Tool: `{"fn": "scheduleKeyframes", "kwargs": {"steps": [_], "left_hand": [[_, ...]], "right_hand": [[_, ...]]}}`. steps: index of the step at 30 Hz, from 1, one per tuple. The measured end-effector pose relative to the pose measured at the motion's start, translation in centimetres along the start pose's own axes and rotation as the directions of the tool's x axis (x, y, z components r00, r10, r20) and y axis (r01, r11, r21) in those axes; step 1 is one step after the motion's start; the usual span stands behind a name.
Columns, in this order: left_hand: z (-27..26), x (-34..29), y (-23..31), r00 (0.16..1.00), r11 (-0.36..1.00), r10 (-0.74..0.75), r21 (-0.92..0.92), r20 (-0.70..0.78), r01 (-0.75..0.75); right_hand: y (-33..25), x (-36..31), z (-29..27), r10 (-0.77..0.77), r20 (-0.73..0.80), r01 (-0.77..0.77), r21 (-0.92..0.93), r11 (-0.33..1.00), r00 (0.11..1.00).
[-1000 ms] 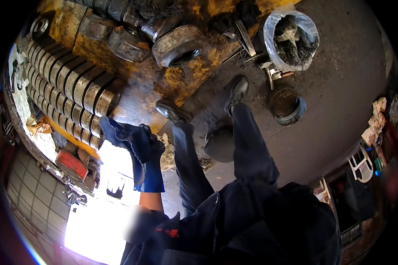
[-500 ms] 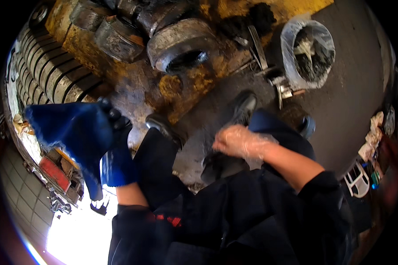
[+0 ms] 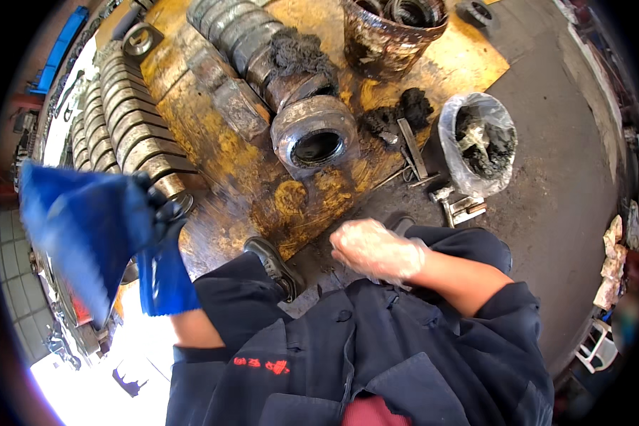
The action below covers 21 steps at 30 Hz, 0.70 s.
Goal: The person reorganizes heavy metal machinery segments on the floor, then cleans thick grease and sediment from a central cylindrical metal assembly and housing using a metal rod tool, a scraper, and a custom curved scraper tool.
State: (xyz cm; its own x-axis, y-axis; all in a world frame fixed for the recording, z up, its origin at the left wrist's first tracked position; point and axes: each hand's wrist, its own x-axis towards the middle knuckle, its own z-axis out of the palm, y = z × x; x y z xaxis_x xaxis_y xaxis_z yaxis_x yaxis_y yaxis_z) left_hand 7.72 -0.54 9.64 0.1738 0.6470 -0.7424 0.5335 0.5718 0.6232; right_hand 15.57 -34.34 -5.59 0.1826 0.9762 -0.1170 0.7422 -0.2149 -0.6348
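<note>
My left hand [image 3: 165, 231] wears a blue rubber work glove with blackened fingers. Those fingers are closed on a second blue rubber glove [image 3: 89, 220], whose wide cuff flares out to the left, slightly blurred. In front of my body, my right hand [image 3: 378, 248] is in a thin clear plastic glove. Its fingers are curled into a loose fist, and nothing shows in it. Ahead of both hands lies a greasy ring-shaped metal part [image 3: 316, 142] at the near end of a row of cylindrical sections.
A yellow, oil-stained sheet [image 3: 291, 206] covers the floor. Ribbed metal parts [image 3: 131, 121] lie at left. A grimy bucket [image 3: 383, 53] stands at the far side. Right of it are a plastic-lined bin [image 3: 451, 124] with dark waste, metal bars [image 3: 413, 149] and black rags [image 3: 405, 110].
The view has lifted, showing more of the floor ahead. My left hand still grips the loose blue glove, now swung slightly outward. My right hand stays in front of my body, curled.
</note>
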Motion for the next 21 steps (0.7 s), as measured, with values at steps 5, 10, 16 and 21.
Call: {"fn": "scheduleKeyframes", "kwargs": {"steps": [5,10,16,21], "left_hand": [[0.7,7.9,-5.7,0.832,0.818,0.378,-0.566,0.405,-0.096],[4.8,16.4,-6.5,0.490,0.610,0.604,-0.760,0.628,0.223],[5.4,17.3,-7.1,0.431,0.658,0.626,-0.736,0.650,0.156],[4.9,17.1,-6.2,0.437,0.710,0.677,-0.682,0.593,-0.174]], "right_hand": [[1.3,2.2,-0.6,0.059,-0.235,-0.080,-0.081,0.994,0.970],[-5.1,-1.7,-9.5,0.380,-0.548,0.050,0.615,0.787,0.745],[-13.1,-1.9,-12.2,0.207,-0.769,0.221,0.412,0.884,0.605],[-11.9,-1.1,-10.7,0.343,-0.751,0.158,0.506,0.848,0.564]]}}
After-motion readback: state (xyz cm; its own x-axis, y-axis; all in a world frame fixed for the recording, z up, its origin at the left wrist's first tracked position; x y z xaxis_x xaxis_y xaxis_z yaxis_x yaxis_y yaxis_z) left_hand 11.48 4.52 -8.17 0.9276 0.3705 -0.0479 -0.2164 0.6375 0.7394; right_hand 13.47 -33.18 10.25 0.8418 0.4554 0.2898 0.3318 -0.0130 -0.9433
